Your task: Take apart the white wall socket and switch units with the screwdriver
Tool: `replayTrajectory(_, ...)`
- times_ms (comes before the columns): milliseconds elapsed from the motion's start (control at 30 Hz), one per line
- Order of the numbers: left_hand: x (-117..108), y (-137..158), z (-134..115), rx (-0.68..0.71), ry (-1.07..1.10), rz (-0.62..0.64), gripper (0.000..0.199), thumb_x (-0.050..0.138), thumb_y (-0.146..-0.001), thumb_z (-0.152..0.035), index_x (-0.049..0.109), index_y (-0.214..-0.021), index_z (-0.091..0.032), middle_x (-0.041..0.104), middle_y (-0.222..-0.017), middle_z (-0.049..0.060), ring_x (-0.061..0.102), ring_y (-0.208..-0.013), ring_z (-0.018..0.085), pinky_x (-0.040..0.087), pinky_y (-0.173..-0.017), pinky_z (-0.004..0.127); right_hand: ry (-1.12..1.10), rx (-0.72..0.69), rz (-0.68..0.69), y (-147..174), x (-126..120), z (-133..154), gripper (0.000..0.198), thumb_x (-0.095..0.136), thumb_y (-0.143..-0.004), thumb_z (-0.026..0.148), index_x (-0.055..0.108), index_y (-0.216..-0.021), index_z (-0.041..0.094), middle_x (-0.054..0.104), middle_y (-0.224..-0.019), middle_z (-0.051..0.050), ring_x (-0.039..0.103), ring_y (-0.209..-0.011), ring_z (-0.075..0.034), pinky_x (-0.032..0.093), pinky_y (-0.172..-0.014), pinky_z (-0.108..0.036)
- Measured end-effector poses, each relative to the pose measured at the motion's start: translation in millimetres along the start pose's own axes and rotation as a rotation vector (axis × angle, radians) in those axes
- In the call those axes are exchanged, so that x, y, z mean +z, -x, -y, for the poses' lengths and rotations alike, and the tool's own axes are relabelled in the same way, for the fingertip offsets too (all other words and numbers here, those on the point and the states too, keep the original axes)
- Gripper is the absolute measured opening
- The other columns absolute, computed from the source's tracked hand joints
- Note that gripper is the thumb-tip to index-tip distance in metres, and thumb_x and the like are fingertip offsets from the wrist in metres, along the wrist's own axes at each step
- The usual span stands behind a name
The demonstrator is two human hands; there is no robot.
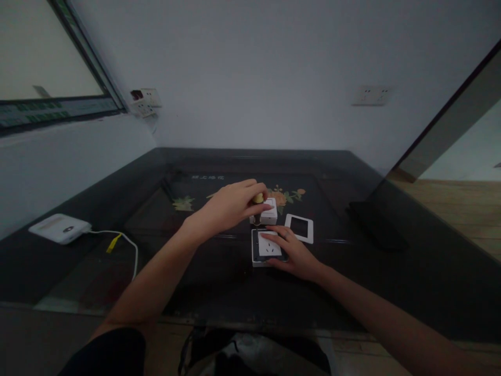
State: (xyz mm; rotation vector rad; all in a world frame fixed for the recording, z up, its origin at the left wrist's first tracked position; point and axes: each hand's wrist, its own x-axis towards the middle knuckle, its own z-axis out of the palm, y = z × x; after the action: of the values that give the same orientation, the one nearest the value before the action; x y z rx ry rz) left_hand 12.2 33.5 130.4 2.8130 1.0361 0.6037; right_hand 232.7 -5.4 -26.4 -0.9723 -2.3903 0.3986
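Observation:
My left hand (230, 202) is closed around a screwdriver with a yellow handle end (258, 198). The tool stands nearly upright, its shaft pointing down at the far left edge of a white wall socket (270, 248). Whether its tip sits in a screw is too small to tell. The socket lies on the table with its dark surround exposed. My right hand (298, 256) grips it from the right, fingers across the top and thumb at the near side. Just behind is a white switch box (269, 213), partly hidden by my left hand.
A white cover frame (312, 230) lies right of the socket on the dark glossy table (219, 284). Further right is a flat black object (376, 227). At the left, a white device (60, 228) trails a white cable (135, 250) with a yellow tag.

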Motion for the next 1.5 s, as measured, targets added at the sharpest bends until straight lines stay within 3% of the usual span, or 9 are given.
replayTrajectory(133, -11, 9, 6, 0.017, 0.166, 0.093, 0.043, 0.054, -0.095, -0.025, 0.045, -0.136, -0.014, 0.061, -0.128, 0.013, 0.059, -0.116, 0.021, 0.045, -0.096, 0.034, 0.000, 0.000, 0.002, 1, 1, 0, 0.060, 0.064, -0.087, 0.037, 0.042, -0.141, 0.024, 0.042, -0.144, -0.016, 0.039, -0.133, -0.031, 0.037, -0.108, -0.055)
replayTrajectory(233, -21, 17, 10, 0.052, 0.247, 0.160, 0.055, 0.050, -0.094, -0.017, 0.032, -0.147, -0.018, 0.055, -0.139, 0.012, 0.054, -0.125, 0.019, 0.042, -0.103, 0.034, 0.007, 0.002, 0.000, 1, 1, 0, 0.059, 0.064, -0.087, 0.036, 0.042, -0.141, 0.023, 0.042, -0.145, -0.017, 0.038, -0.133, -0.031, 0.038, -0.107, -0.054)
replayTrajectory(333, -22, 17, 8, 0.078, 0.220, 0.145, 0.047, 0.051, -0.094, -0.015, 0.043, -0.140, -0.020, 0.060, -0.134, 0.010, 0.059, -0.118, 0.019, 0.045, -0.097, 0.033, 0.018, 0.002, -0.004, 0, 2, 0, 0.059, 0.064, -0.087, 0.036, 0.043, -0.141, 0.022, 0.043, -0.144, -0.017, 0.039, -0.132, -0.031, 0.039, -0.107, -0.054)
replayTrajectory(533, -2, 3, -3, 0.108, 0.096, -0.006, 0.018, 0.060, -0.093, -0.031, 0.062, -0.105, -0.018, 0.067, -0.098, 0.005, 0.064, -0.087, 0.018, 0.048, -0.079, 0.029, 0.033, -0.005, -0.006, -1, 2, -2, 0.058, 0.065, -0.087, 0.037, 0.045, -0.140, 0.023, 0.045, -0.142, -0.016, 0.041, -0.131, -0.031, 0.037, -0.108, -0.053)
replayTrajectory(767, -13, 13, 3, 0.181, 0.248, 0.115, 0.042, 0.055, -0.094, -0.017, 0.048, -0.136, -0.022, 0.061, -0.133, 0.008, 0.060, -0.117, 0.018, 0.045, -0.096, 0.030, 0.033, -0.007, -0.001, 0, 1, -2, 0.060, 0.065, -0.086, 0.037, 0.045, -0.140, 0.022, 0.044, -0.143, -0.017, 0.041, -0.130, -0.031, 0.038, -0.107, -0.053)
replayTrajectory(1000, -2, 6, -2, 0.089, 0.078, -0.013, 0.021, 0.063, -0.091, -0.030, 0.061, -0.110, -0.020, 0.068, -0.104, 0.006, 0.065, -0.095, 0.021, 0.049, -0.083, 0.033, 0.024, 0.000, 0.001, 1, 1, -1, 0.059, 0.063, -0.088, 0.038, 0.044, -0.141, 0.022, 0.044, -0.144, -0.016, 0.039, -0.132, -0.031, 0.036, -0.109, -0.052)
replayTrajectory(1233, -13, 11, 4, 0.141, 0.236, 0.078, 0.046, 0.055, -0.091, -0.011, 0.048, -0.135, -0.020, 0.059, -0.136, 0.010, 0.057, -0.122, 0.019, 0.045, -0.099, 0.034, 0.031, 0.000, 0.008, 0, 0, -1, 0.059, 0.064, -0.087, 0.039, 0.044, -0.141, 0.024, 0.044, -0.144, -0.016, 0.040, -0.131, -0.031, 0.038, -0.107, -0.054)
replayTrajectory(1433, -9, 6, 5, 0.100, 0.141, -0.006, 0.027, 0.064, -0.088, -0.019, 0.060, -0.114, -0.020, 0.070, -0.104, 0.004, 0.066, -0.088, 0.016, 0.049, -0.078, 0.027, 0.026, -0.004, 0.008, 1, 1, -2, 0.061, 0.064, -0.087, 0.038, 0.042, -0.142, 0.025, 0.044, -0.144, -0.016, 0.040, -0.131, -0.032, 0.038, -0.106, -0.056)
replayTrajectory(1500, -7, 5, 3, 0.098, 0.105, -0.029, 0.018, 0.064, -0.089, -0.024, 0.064, -0.107, -0.019, 0.069, -0.098, 0.003, 0.065, -0.086, 0.016, 0.049, -0.079, 0.027, 0.022, -0.001, 0.008, 1, 1, -2, 0.060, 0.063, -0.088, 0.038, 0.042, -0.142, 0.025, 0.043, -0.144, -0.016, 0.040, -0.131, -0.032, 0.037, -0.106, -0.056)
